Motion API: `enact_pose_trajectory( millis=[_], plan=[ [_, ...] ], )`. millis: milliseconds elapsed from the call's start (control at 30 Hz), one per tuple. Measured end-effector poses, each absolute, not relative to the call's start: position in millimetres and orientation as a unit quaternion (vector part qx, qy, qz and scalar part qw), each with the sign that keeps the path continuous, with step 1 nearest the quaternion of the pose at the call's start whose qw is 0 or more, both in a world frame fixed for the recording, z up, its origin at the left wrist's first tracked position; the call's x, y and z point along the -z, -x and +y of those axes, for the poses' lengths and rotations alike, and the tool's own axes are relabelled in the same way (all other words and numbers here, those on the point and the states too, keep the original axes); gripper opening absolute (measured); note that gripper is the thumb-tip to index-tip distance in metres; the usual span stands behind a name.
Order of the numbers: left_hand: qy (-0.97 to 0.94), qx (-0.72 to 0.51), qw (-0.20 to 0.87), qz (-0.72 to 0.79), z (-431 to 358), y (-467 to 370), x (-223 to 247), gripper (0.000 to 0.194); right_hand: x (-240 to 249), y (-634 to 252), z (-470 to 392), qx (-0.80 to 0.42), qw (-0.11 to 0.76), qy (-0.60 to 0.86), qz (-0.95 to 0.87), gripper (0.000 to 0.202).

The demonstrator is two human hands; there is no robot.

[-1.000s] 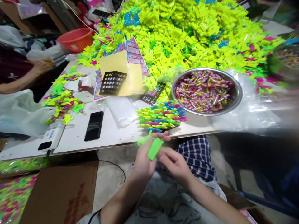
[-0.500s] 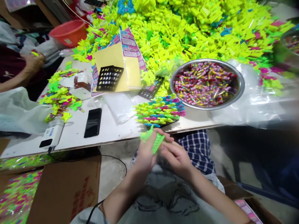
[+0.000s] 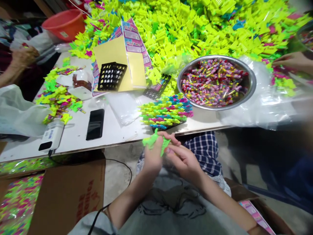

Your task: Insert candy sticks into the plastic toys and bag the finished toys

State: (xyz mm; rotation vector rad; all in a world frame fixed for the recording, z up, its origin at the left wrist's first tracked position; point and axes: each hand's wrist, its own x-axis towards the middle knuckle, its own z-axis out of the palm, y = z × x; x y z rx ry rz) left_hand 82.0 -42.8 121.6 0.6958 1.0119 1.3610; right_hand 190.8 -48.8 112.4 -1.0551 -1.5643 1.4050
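Note:
My left hand (image 3: 154,155) is closed around a bright green plastic toy piece (image 3: 150,140), its thumb pressed on top. Against that piece, my right hand (image 3: 182,160) has thumb and fingers pinched together. A little red and yellow shows at the right fingertips, but what they hold is mostly hidden. Both hands are just off the table's front edge, above my lap. Directly beyond them stands a black rack (image 3: 179,124) packed with upright toy pieces (image 3: 166,111) in yellow, green, blue and pink. Small wrapped candies (image 3: 212,85) fill a steel bowl (image 3: 254,85) behind it, to the right.
A large heap of neon toy pieces (image 3: 195,29) covers the table's back. Left are a black crate (image 3: 111,76) on printed sheets (image 3: 135,65), a phone (image 3: 95,124), a white device (image 3: 52,135) and a red basin (image 3: 65,26). Other people's hands (image 3: 24,55) appear at both sides.
The green piece has turned and shows less of its ridged part between my hands. At the right edge another person's hand has come in over the toy pieces. The view has shifted slightly.

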Motion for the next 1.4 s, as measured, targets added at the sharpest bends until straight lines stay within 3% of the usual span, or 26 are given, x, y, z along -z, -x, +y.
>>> enact_pose_trajectory(
  millis=[167,267,400,500,600,733,933,1133,1233,1400],
  plan=[
    [-0.320,-0.577,0.587,0.468,-41.6,-82.8,-117.2,0.019,-108.0,-185.4,-52.0,-0.579,0.369,0.440,-0.578,0.019],
    [-0.317,-0.561,0.596,0.480,-40.5,-78.1,-115.7,0.020,-100.2,-182.9,-49.8,-0.658,0.369,0.421,-0.503,0.017],
    [-0.358,-0.534,0.634,0.429,-40.9,-61.3,-115.2,0.034,-93.6,-184.0,-43.8,-0.836,0.336,0.302,-0.310,0.022],
    [-0.361,-0.522,0.648,0.421,-40.4,-47.4,-114.7,0.044,-94.6,-187.8,-40.4,-0.898,0.312,0.215,-0.225,0.027],
    [-0.368,-0.504,0.595,0.506,-39.0,-41.1,-115.4,0.029,-97.4,-188.7,-40.3,-0.911,0.302,0.193,-0.206,0.028],
    [-0.380,-0.471,0.545,0.581,-40.5,-44.0,-115.9,0.024,-99.7,-184.6,-44.7,-0.909,0.308,0.216,-0.176,0.029],
    [-0.387,-0.447,0.536,0.602,-42.6,-42.4,-107.4,0.029,-97.1,-180.0,-45.4,-0.897,0.291,0.290,-0.164,0.030],
    [-0.411,-0.457,0.587,0.527,-47.7,-13.0,-87.7,0.042,-103.2,-176.8,-41.2,-0.901,0.242,0.254,-0.256,0.030],
    [-0.504,-0.449,0.487,0.554,-49.1,4.9,-60.0,0.040,-101.9,-178.4,-43.3,-0.890,0.235,0.242,-0.307,0.038],
    [-0.735,-0.265,0.199,0.592,-42.6,17.6,-10.4,0.034,-83.2,-189.0,-46.2,-0.846,0.253,0.305,-0.357,0.041]
  ],
)
